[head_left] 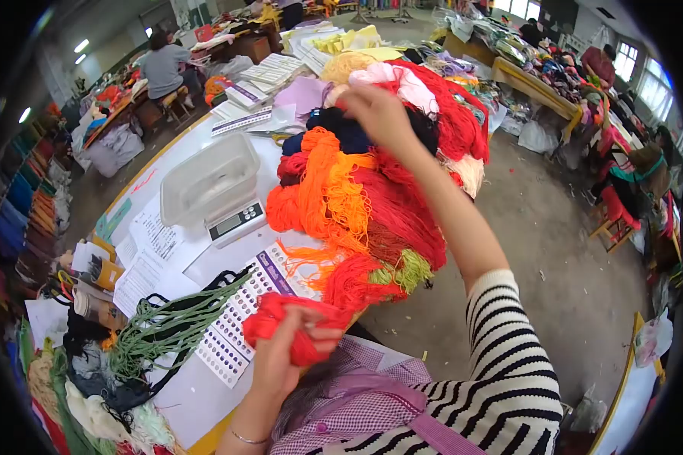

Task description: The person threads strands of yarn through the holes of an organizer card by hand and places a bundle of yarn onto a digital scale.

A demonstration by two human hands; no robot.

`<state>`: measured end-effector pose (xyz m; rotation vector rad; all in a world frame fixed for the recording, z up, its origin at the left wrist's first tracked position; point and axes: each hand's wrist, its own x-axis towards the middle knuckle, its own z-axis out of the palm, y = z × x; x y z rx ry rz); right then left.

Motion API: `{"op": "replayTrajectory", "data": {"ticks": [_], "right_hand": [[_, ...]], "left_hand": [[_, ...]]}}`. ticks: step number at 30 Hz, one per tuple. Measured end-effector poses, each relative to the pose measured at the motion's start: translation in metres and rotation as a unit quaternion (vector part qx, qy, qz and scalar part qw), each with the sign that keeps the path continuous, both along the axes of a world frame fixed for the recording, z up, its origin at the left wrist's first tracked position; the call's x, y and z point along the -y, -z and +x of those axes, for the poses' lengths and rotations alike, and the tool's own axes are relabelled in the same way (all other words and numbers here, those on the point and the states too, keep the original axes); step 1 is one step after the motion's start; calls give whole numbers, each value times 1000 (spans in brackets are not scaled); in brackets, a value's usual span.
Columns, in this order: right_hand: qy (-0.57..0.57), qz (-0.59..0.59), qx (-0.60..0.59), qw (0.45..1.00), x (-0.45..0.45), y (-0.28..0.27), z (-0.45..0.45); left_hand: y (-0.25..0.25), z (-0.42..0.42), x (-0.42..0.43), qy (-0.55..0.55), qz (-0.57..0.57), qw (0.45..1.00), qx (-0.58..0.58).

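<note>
My left hand (287,345) is closed round a bundle of red thread (259,324) near the table's front edge. Above the dark blue thread (340,129), my right hand (368,110) reaches over the heap; its fingertips are blurred, and I cannot make out whether they hold anything. Orange thread (319,186), dark red thread (402,212) and green thread (411,271) lie in the heap between my hands. A printed card with rows of dots (231,330) lies beside my left hand.
A plastic tub (211,180) sits on a digital scale (237,223) at the left. Papers (148,254) and green cords (174,326) lie nearby. One person (162,68) sits at the back left; others are at the right beside tables heaped with thread.
</note>
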<state>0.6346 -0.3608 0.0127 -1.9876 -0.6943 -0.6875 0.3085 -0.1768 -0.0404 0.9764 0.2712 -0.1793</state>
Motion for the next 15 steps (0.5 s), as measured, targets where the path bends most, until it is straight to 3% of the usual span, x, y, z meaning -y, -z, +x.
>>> {"op": "replayTrajectory", "data": {"ticks": [1, 3, 4, 5, 7, 8, 9, 13, 15], "right_hand": [[69, -28, 93, 993, 9, 2, 37], [177, -74, 49, 980, 25, 27, 118], [204, -185, -26, 961, 31, 34, 135], [227, -294, -98, 923, 34, 37, 144], [204, -356, -147, 900, 32, 30, 142], [188, -415, -195, 869, 31, 24, 139], [184, -418, -191, 869, 28, 18, 134], [310, -192, -65, 929, 26, -20, 125], [282, -47, 138, 948, 43, -41, 139]], "left_hand": [[2, -2, -1, -6, -1, 1000, 2], [10, -6, -5, 173, 148, 971, -79], [11, -7, -7, 167, 147, 972, -79], [12, -7, -9, 184, 273, 943, -43], [14, -10, -12, 210, 506, 836, 25], [24, -13, -14, 131, 559, 812, 100], [21, -12, -18, 125, 558, 814, 98], [11, -13, -31, 136, 559, 817, 40], [16, -12, -35, 183, 553, 812, 21]]}}
